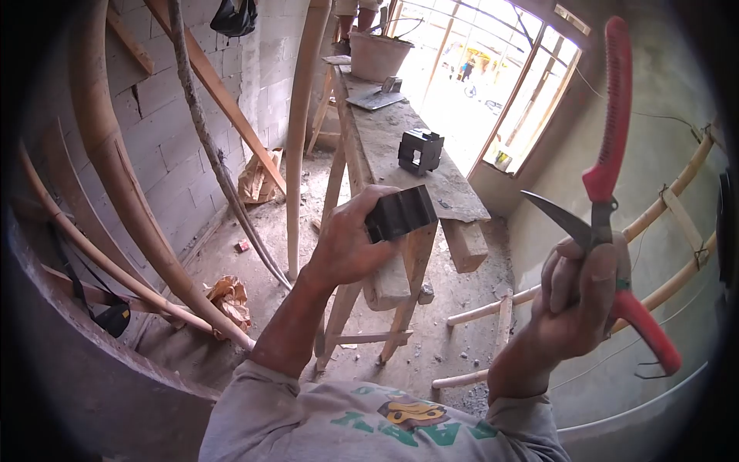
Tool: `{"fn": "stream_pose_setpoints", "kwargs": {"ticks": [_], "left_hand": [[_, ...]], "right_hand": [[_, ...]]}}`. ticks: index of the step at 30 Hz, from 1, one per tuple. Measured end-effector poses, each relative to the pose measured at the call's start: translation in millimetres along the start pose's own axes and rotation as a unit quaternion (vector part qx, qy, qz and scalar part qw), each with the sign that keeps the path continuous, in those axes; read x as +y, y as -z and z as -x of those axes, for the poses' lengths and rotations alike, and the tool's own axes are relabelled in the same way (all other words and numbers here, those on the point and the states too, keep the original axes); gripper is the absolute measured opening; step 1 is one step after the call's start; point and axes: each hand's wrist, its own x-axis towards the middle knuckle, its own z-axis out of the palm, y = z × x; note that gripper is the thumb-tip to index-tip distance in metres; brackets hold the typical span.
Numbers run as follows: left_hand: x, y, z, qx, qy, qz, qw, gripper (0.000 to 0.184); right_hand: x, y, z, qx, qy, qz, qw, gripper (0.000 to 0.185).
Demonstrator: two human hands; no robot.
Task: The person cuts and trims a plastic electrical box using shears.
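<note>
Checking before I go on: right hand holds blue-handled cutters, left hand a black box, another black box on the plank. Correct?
No: the head view shows red handles, not blue. The right hand holds the cutters, the left hand a black box, and another black box sits on the plank.

We wore a pale grey T-shirt (308, 416) with loose, short sleeves (260, 393), its chest printed with green letters (443, 436) around a yellow-and-brown emblem (414, 412); past the cuffs, our left hand (345, 245) and right hand (576, 296) were bare
</note>
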Motion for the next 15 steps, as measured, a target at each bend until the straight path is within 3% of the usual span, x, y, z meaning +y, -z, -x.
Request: {"fn": "stream_pose_setpoints", "kwargs": {"ticks": [3,7,13,15], "left_hand": [[-5,-2,9,-0.021,-0.016,0.004,1.000,0.059],[-13,-3,0,0.018,-0.080,0.001,0.997,0.058],[-3,-9,3,0.039,-0.073,0.032,0.996,0.059],[-3,-12,3,0.048,-0.088,0.030,0.994,0.063]], "right_hand": [[53,-19,13,-0.193,0.010,0.187,0.963,0.023],[27,-27,2,-0.212,-0.069,0.135,0.965,0.025],[15,-30,-3,-0.215,-0.208,0.055,0.953,0.034],[21,-29,-1,-0.205,-0.208,0.026,0.956,0.031]]}}
